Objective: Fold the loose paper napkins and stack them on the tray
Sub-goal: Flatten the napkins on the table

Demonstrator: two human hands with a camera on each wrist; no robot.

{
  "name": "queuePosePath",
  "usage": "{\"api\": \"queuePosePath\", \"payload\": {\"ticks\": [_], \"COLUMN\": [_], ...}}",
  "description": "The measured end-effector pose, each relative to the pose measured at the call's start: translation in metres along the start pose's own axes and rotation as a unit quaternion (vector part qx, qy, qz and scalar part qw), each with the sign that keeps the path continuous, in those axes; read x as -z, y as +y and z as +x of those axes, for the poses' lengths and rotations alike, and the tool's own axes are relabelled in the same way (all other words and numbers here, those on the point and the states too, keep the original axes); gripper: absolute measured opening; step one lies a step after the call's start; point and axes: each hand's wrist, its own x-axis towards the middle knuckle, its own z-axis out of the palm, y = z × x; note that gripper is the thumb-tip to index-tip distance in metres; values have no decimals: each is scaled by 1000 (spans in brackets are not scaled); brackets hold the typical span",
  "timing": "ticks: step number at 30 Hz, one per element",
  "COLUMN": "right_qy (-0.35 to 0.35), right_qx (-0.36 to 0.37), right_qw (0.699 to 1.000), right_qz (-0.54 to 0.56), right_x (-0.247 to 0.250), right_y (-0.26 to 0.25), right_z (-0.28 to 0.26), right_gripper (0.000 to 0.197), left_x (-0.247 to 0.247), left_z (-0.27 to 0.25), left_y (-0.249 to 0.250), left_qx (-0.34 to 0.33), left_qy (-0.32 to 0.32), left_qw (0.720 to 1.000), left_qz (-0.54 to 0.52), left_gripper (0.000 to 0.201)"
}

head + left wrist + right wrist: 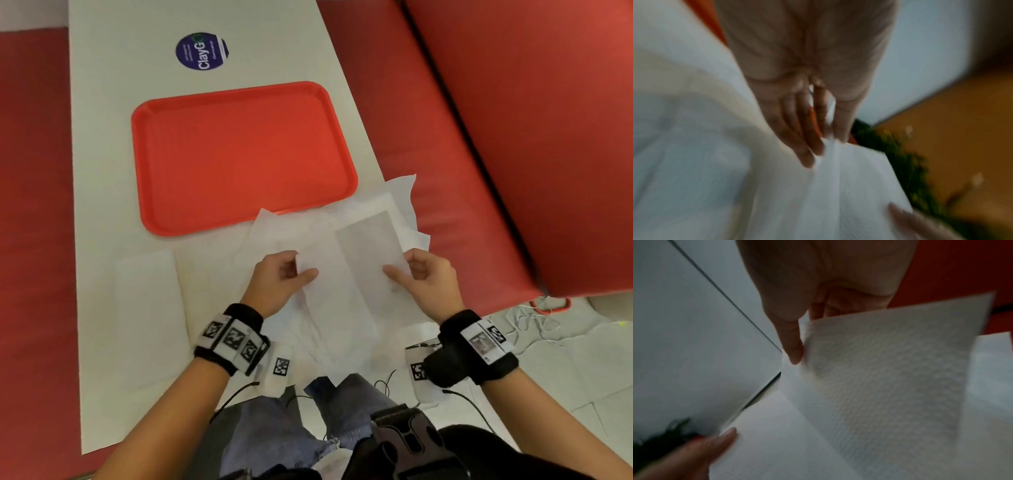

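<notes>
A white paper napkin (346, 270) hangs lifted above the table's near right part, bent along a lengthwise crease. My left hand (286, 274) pinches its left edge between thumb and fingers; the left wrist view shows the fingertips (813, 154) on the napkin (838, 194). My right hand (416, 274) pinches the right edge, and the right wrist view shows the index finger (795, 350) against the raised half of the napkin (890, 369). Several loose napkins (394, 202) lie in a heap underneath. The red tray (239, 157) sits beyond, with nothing on it.
A folded napkin (147, 298) lies flat on the white table (102, 137) left of my hands. A round blue sticker (202, 51) marks the table's far end. Red bench cushions (513, 120) flank the table on the right and left. Cables (534, 325) trail on the floor.
</notes>
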Motion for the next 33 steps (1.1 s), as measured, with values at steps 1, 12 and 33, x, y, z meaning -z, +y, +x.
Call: {"api": "queuePosePath", "payload": {"ticks": [1,12,33], "right_qy": [-18,-30,-246], "right_qx": [-14,35,43], "right_qw": [999,999,960], "right_qz": [44,11,125], "right_x": [0,-63,-248], "right_y": [-6,-51,-114], "right_z": [-2,-8,-61], "right_gripper": [20,24,62], "left_x": [7,41,193], "left_z": [-5,-47,-128], "left_y": [3,-10,-67], "left_qx": [22,30,-7], "left_qy": [-15,-58,92], "left_qw": [997,994,992], "left_qz": [-76,-87,-92], "left_gripper": [20,24,59]}}
